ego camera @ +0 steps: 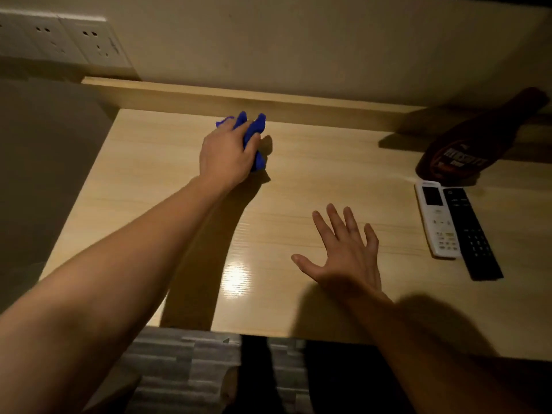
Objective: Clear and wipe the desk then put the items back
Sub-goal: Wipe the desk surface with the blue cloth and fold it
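- Hands, head view: left hand [227, 152] grips a bunched blue cloth [254, 128] near the back edge of the counter [313, 186]; right hand [346, 258] spread flat, holding nothing.
- Progress — wiping appears under way; white remote [437, 219], black remote [472, 234] and brown bottle [460, 156] sit at the right, replacement judged outstanding.

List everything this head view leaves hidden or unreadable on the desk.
Head view:
blue cloth, mostly covered by the left hand, folds hidden;
brown bottle, dim and blurred, label partly unreadable;
white remote and black remote, button markings too small;
desk, right end cut by the frame edge;
right hand, contact with the desk unclear.
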Demonstrator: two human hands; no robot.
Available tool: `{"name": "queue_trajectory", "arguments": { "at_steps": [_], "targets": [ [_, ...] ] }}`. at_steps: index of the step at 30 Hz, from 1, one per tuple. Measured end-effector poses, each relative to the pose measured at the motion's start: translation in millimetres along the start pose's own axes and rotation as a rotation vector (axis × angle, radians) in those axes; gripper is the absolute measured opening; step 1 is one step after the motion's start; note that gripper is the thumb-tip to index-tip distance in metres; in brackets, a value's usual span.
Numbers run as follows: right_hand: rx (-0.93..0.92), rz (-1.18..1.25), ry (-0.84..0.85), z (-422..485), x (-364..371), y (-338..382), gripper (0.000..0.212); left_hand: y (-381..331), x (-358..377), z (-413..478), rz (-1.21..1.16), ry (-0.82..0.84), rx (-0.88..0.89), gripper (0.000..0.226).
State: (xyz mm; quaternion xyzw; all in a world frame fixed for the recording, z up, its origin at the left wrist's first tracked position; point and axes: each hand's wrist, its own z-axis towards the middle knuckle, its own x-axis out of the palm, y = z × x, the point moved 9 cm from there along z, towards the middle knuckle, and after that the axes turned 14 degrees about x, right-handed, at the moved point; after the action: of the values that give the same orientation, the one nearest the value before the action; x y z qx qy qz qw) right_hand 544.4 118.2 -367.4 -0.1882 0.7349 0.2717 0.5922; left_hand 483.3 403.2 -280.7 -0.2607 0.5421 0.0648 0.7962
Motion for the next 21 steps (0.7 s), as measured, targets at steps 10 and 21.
{"name": "queue_trajectory", "arguments": {
  "at_steps": [10,21],
  "targets": [
    [-0.008,0.043,-0.076,0.7,-4.2,0.6,0.1,27.9,85.1,28.3,0.125,0.338,-0.064,0.075],
    [-0.031,0.048,-0.125,-6.4,-9.6,2.9,0.097,7.5,75.7,-15.0,0.149,0.378,-0.033,0.075]
  ]
}}
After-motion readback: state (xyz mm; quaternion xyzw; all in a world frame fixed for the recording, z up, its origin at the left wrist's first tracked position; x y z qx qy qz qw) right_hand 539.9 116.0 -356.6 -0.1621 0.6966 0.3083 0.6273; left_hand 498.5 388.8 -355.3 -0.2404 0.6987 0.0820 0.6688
